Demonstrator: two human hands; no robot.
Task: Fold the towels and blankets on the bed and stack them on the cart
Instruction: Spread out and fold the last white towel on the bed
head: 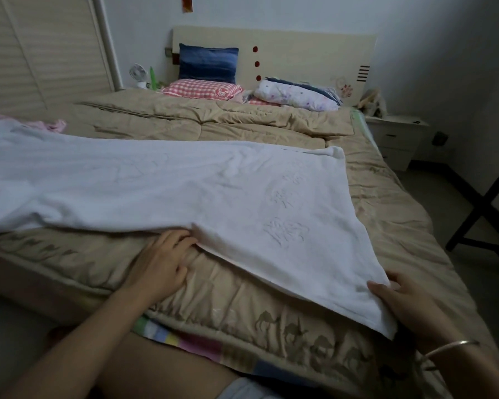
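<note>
Head view, nearest first: the right hand (406, 300) holds the towel (213, 191) by its closest corner, which overhangs the near edge of the bed (242, 298). The thumb lies on top and the other fingers are hidden under the cloth, so it reads as a pinch through the corner. Further along that same bed edge, the left hand (159, 260) has its fingers curled against the towel's near hem. The fingertips are tucked at or just under the hem, gripping it lightly as far as I can tell. The towel is white and large, with a faint raised pattern. It lies spread across the bed's near half, fairly flat towards the right hand and rumpled where it runs off towards the bed's left side. The near hem looks thick, perhaps doubled, but I cannot say whether a fold has been made. I judge the task to be at an early stage: this towel is only being squared up. A pink cloth (52, 125) lies crumpled at the bed's far left, seemingly waiting its turn, and no folded stack shows anywhere. Beside the bed's right edge stands a black frame (484, 203), which may or may not be the cart. Pillows (205, 89) sit at the bed's far end.
</note>
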